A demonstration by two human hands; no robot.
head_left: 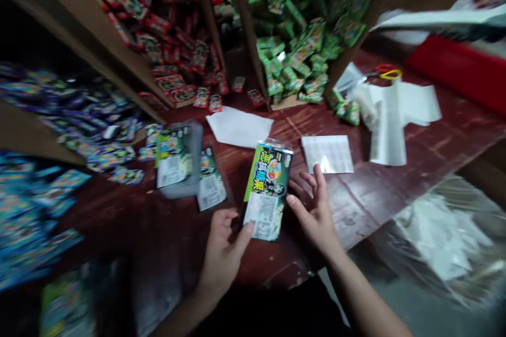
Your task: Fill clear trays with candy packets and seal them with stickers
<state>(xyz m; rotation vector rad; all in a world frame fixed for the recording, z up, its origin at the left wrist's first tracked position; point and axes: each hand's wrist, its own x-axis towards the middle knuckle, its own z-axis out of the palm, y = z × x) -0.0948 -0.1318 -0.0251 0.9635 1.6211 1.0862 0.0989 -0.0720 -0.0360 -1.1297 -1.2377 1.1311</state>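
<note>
We grip the packet (272, 171) by its lower left corner in our left hand (226, 242), our right hand (315, 211) loosely open beside its right edge, the packet over the table (358, 205) between tray (194, 160) and sheet (327, 154).

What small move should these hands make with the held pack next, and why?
Perhaps close the right hand on the pack to steady it: that hand is open beside the right edge, while the left hand holds the lower left corner.

From my remote view I read 糖果 on the flat, rectangular black-and-green packet (272, 185); its white label (262, 215) is illegible.
</note>
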